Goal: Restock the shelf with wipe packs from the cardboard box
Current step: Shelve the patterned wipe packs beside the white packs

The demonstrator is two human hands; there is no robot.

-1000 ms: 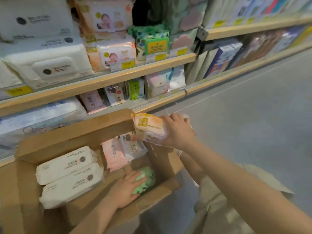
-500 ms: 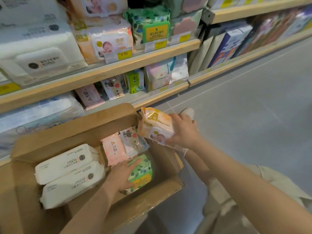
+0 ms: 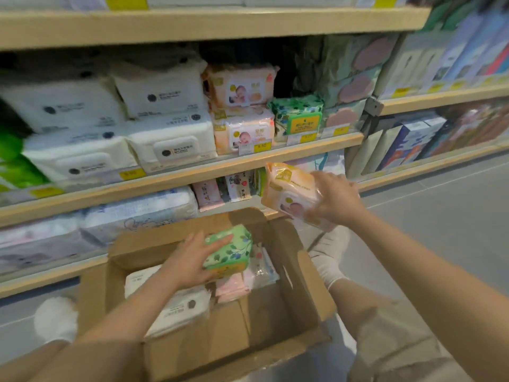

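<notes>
Cardboard box (image 3: 289, 307): open on the floor below the shelf, flaps spread; it serves as landmark here.
Left hand (image 3: 190, 263): above the box's far half, fingers and thumb curled round the green wipe pack (image 3: 230, 250), which is raised over the contents.
Right hand (image 3: 334, 201): above and beyond the box's far right corner, gripping the orange wipe pack (image 3: 289, 190) at shelf-edge height.
Box contents: white wipe packs (image 3: 179, 307) along the left side; pink packs (image 3: 234, 288) and clear-wrapped packs near the middle, under the green pack.
Shelf (image 3: 248, 161): directly behind the box, stocked with white, orange and green packs; yellow price tags line its front edge.
Feet: white shoes on either side of the box.
</notes>
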